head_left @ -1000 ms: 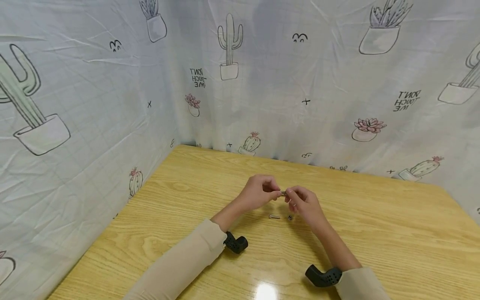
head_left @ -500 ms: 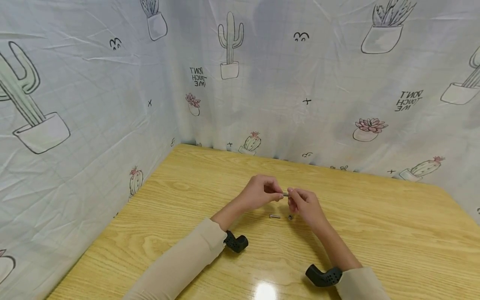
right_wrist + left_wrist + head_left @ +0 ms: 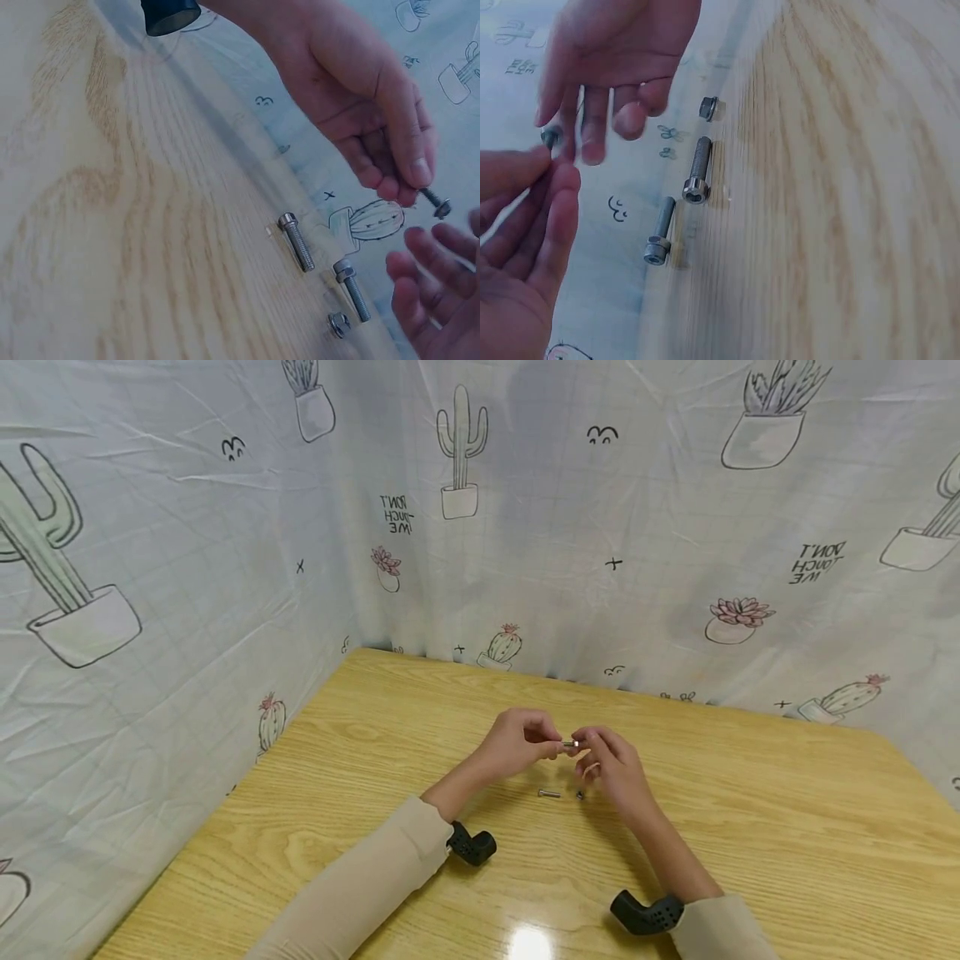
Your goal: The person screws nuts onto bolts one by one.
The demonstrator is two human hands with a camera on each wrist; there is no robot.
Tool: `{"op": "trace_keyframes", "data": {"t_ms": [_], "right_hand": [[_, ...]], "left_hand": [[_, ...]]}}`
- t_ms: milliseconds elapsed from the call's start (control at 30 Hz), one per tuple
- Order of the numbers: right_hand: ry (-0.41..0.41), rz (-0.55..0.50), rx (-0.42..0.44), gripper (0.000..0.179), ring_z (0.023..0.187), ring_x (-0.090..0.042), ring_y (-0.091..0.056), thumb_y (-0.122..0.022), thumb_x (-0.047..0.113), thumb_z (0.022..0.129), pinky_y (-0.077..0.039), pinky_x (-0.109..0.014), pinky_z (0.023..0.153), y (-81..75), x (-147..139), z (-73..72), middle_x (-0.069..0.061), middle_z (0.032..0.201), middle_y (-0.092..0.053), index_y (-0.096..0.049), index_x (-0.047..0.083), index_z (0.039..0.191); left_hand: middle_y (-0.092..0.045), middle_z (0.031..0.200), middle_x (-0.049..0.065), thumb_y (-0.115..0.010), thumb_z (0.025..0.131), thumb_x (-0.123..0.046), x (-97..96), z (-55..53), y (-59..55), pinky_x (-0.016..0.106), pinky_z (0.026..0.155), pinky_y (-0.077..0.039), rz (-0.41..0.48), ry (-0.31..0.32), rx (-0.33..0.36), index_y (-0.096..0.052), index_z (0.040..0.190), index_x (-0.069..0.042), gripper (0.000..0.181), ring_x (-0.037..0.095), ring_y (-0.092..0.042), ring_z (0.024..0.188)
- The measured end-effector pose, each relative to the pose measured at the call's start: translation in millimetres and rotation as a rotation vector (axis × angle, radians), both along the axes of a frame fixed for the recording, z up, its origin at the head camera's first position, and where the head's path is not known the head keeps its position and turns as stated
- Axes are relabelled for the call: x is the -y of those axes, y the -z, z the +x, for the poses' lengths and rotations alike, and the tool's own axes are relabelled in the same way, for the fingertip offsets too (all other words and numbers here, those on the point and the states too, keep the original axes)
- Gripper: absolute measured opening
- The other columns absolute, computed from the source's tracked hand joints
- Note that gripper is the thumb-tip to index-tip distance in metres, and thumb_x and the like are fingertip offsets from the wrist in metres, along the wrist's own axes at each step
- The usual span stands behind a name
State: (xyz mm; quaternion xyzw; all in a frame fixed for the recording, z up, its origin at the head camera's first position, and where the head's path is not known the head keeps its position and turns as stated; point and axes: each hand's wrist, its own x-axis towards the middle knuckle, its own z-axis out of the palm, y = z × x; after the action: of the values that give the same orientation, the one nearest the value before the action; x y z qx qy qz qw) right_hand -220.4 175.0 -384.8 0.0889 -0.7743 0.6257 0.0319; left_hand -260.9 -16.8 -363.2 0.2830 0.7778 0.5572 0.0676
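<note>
My left hand (image 3: 517, 745) pinches a small bolt between thumb and fingertips, held above the table. In the right wrist view, the bolt (image 3: 430, 196) carries a flanged nut (image 3: 442, 209) at its free end. Close beside that nut is my right hand (image 3: 611, 764), its fingers spread and loosely bent. A small gap shows between them and the nut in the right wrist view. Below, a loose nut (image 3: 709, 109) and two socket-head bolts lie on the wood; the nearer bolt (image 3: 660, 229) appears to have a nut against its head, the other bolt (image 3: 700, 169) lies beside it.
The wooden table (image 3: 360, 735) runs back to a white curtain (image 3: 540, 527) printed with cacti. Black wrist camera mounts, one on the left wrist (image 3: 472, 845) and one on the right (image 3: 647, 912), stick out over the table.
My right hand's fingers have loosened from the nut end of the bolt and shifted slightly upward. The left hand has stayed nearly in place, still pinching the bolt.
</note>
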Motion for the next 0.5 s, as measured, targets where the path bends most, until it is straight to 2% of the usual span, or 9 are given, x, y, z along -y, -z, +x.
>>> {"op": "trace_keyframes", "data": {"t_ms": [100, 200, 400, 500], "right_hand": [[-0.026, 0.015, -0.067, 0.034, 0.073, -0.016, -0.064, -0.051, 0.023, 0.102, -0.055, -0.030, 0.059, 2.1, -1.7, -0.1, -0.004, 0.096, -0.066, -0.056, -0.006, 0.121], [-0.027, 0.043, -0.100, 0.028, 0.074, -0.013, -0.064, -0.058, 0.017, 0.098, -0.055, -0.029, 0.060, 3.7, -2.9, -0.6, -0.006, 0.096, -0.068, -0.060, -0.003, 0.117], [-0.001, 0.069, -0.078, 0.025, 0.070, -0.015, -0.063, -0.056, 0.020, 0.099, -0.054, -0.029, 0.060, 3.8, -2.4, -0.4, -0.008, 0.088, -0.066, -0.063, -0.003, 0.109], [-0.008, 0.068, -0.057, 0.033, 0.067, -0.017, -0.061, -0.052, 0.024, 0.101, -0.053, -0.029, 0.059, 3.3, -1.7, -0.4, -0.008, 0.079, -0.062, -0.061, -0.008, 0.102]], "left_hand": [[-0.070, 0.087, 0.006, -0.069, 0.090, -0.010, 1.8, -1.6, 1.5, 0.023, 0.069, -0.056, -0.003, -0.044, 0.026, -0.069, 0.087, -0.007, 0.004, 0.011, -0.068, 0.075], [-0.069, 0.089, 0.007, -0.069, 0.089, -0.010, 3.2, -2.6, 2.2, 0.025, 0.070, -0.057, 0.003, -0.050, 0.036, -0.069, 0.088, -0.006, 0.004, 0.007, -0.067, 0.075], [-0.070, 0.090, 0.007, -0.070, 0.089, -0.011, 3.9, -2.9, 1.3, 0.025, 0.072, -0.057, 0.006, -0.019, 0.034, -0.069, 0.089, -0.005, 0.006, 0.007, -0.067, 0.076], [-0.070, 0.089, 0.007, -0.071, 0.088, -0.012, 3.4, -2.8, 0.3, 0.022, 0.070, -0.056, 0.005, 0.000, 0.027, -0.070, 0.089, -0.005, 0.007, 0.014, -0.069, 0.078]]}}
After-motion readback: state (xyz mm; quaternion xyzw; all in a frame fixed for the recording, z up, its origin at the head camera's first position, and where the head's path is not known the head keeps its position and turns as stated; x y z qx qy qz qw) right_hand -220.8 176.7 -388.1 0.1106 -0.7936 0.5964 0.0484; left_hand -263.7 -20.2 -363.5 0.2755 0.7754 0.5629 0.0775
